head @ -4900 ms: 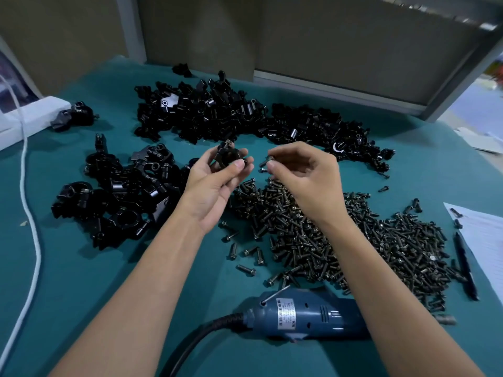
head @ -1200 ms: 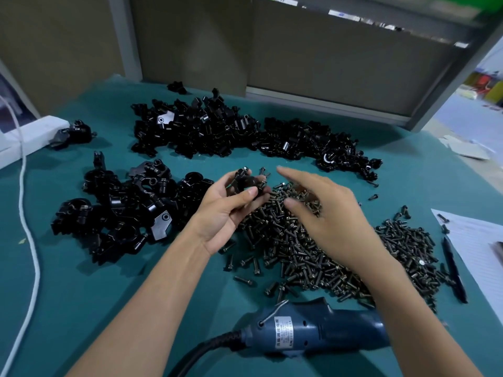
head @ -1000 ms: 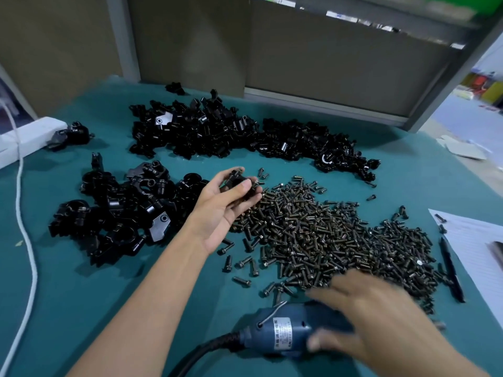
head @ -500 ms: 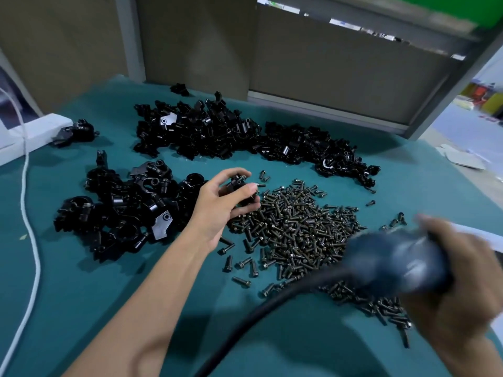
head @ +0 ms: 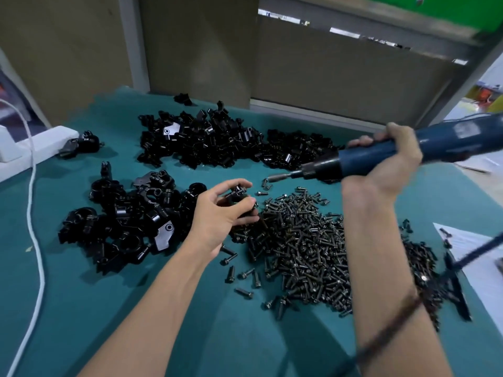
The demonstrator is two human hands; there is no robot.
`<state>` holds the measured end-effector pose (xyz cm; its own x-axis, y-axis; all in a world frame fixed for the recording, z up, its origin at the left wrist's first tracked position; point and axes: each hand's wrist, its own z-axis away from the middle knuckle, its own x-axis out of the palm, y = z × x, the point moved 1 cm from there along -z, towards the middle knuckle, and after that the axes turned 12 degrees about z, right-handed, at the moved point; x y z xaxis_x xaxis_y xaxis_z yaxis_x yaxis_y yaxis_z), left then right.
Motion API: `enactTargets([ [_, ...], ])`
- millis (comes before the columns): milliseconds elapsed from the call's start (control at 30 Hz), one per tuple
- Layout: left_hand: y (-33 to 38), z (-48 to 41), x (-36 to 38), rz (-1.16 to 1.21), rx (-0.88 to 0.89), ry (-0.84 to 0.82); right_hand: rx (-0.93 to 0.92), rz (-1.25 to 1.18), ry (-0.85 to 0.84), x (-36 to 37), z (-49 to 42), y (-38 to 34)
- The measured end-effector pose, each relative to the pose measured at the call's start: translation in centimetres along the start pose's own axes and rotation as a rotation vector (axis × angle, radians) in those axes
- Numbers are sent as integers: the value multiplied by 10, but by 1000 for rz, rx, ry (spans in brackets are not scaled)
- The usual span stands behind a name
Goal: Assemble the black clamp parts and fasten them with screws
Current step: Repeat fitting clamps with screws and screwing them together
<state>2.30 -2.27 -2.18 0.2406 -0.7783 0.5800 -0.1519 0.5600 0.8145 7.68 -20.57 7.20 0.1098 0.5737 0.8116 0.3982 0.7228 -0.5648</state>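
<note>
The left hand (head: 226, 213) is gripping a black clamp assembly (head: 239, 196), fingers and thumb curled round it, just above the 10 o'clock edge of the screw pile (head: 304, 240). A short stub, probably a screw head, is projecting from the top of the assembly. Whether it is seated in its thread cannot be told.

The right hand (head: 392, 159) is clenching round the barrel of a blue electric screwdriver (head: 386, 155). The tool is hovering nearly level in the air, with its bit (head: 280, 176) pointing toward 9 o'clock. The bit tip is lying at 1 o'clock of the clamp assembly, near it but apart.

Step in hand, by judgement: the parts appear mated and the fastening stage is beginning. The next move is calling for the bit to be tipped downward and lined up with the screw axis, with the left hand bracing the assembly against torque. A skewed entry is likely to slip off the head.

On the green worktop (head: 81, 308), loose clamp parts are lying in a far heap (head: 217, 142) at 12 o'clock of the left hand and a near heap (head: 128, 221) at 9 o'clock. A white cable (head: 38, 240) is running along the 9 o'clock side. A paper sheet (head: 462, 238) is lying at 3 o'clock, with the blurred tool cord (head: 479, 250) crossing it.
</note>
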Motion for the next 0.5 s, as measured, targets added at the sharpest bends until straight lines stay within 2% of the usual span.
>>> enactTargets([
  [67, 0, -1, -1, 24, 10, 14, 160, 121, -27, 28, 2, 9],
  [167, 1, -2, -3, 63, 3, 35, 262, 86, -59, 29, -3, 25],
  [500, -1, -3, -5, 51, -9, -12, 303, 108, -73, 31, -8, 36],
])
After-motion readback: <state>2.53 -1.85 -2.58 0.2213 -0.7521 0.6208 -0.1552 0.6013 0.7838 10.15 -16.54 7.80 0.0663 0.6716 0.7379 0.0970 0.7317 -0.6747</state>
